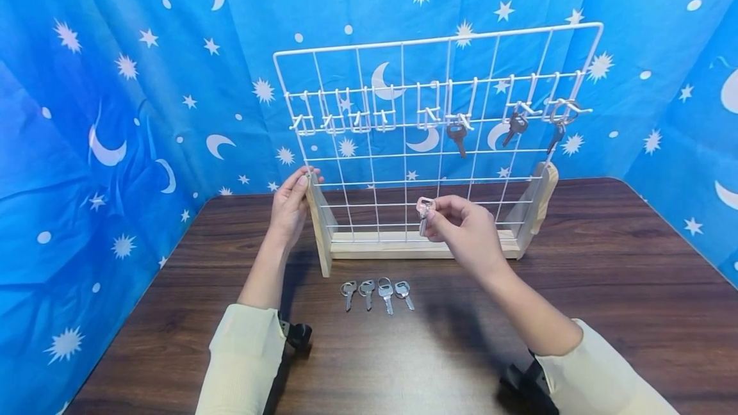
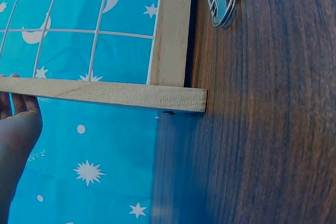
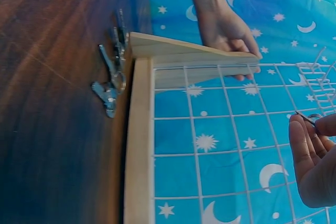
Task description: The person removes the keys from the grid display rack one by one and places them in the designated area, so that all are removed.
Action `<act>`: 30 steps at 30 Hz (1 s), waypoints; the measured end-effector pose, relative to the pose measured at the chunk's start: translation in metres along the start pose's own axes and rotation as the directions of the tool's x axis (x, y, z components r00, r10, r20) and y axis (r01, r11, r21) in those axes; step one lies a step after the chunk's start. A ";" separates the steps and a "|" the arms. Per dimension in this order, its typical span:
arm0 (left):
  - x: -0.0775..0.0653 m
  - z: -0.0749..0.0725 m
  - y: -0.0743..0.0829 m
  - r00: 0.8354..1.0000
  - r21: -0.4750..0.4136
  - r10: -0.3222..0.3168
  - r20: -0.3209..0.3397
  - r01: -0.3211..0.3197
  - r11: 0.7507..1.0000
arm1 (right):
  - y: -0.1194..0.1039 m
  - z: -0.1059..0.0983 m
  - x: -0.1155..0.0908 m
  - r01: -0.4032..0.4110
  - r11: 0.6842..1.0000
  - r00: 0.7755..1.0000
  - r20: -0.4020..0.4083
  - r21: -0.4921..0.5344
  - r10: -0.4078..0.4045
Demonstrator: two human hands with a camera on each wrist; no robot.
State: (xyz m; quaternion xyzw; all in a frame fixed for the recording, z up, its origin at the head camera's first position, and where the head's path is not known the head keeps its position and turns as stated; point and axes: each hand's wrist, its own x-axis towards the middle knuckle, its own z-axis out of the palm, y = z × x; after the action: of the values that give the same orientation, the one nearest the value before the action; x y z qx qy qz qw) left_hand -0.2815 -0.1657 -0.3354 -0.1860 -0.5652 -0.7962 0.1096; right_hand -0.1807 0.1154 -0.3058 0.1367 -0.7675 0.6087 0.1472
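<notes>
My left hand grips the upper end of the left wooden side piece of a white wire grid rack. In front of the grid, my right hand pinches a silver key with a ring, its blade pointing down. The right wrist view shows only a thin part of this key between thumb and fingers. Dark-looking keys hang from hooks on the right part of the rack. Several silver keys with rings lie in a row on the table before the rack.
Several white wire hooks on the left half of the grid bear no keys. A wooden base bar joins the side pieces on the dark wood table. Behind hangs a blue cloth with moons and stars.
</notes>
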 end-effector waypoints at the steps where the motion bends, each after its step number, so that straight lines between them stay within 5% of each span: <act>1: 0.000 0.000 0.000 1.000 0.001 0.000 0.001 0.000 1.000 | 0.002 0.001 0.000 -0.013 1.000 1.000 0.009 0.011 0.013; 12: 0.000 0.000 0.000 1.000 0.016 -0.004 -0.001 0.004 1.000 | 0.022 0.005 -0.007 -0.157 0.985 0.983 0.111 0.065 0.149; 24: 0.001 -0.001 -0.002 1.000 0.014 -0.003 0.002 0.003 1.000 | 0.043 0.004 -0.011 -0.313 0.944 0.927 0.251 0.105 0.280; 30: 0.002 -0.001 -0.001 1.000 0.004 -0.003 0.004 0.003 1.000 | 0.055 0.003 -0.011 -0.387 0.914 0.881 0.341 0.121 0.328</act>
State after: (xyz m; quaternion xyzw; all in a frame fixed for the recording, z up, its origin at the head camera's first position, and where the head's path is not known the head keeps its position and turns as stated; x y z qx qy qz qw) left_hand -0.2835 -0.1656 -0.3361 -0.1868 -0.5671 -0.7949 0.1077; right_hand -0.1922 0.1252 -0.3594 0.1002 -0.7330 0.6646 -0.1053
